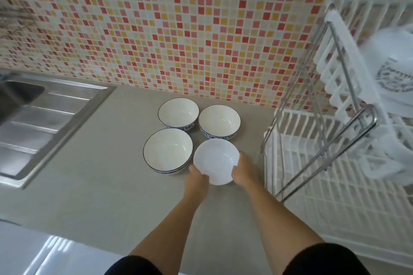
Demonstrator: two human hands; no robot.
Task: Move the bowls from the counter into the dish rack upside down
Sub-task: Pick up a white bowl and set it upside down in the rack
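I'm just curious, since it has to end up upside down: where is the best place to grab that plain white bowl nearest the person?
Probably by the rim, one hand on each side, as the left hand and right hand do now. The plain white bowl sits mouth-up, wide and smooth, so opposite edges likely give a steady hold for flipping it toward the dish rack on the right.

Plain white bowl (215, 161) upright nearest, three blue-rimmed bowls (168, 151) upright on counter, white dish rack (335, 162) right

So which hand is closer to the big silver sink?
Left. The left hand grips the plain white bowl on the side facing the sink; the right hand grips the bowl's far side, toward the dish rack.
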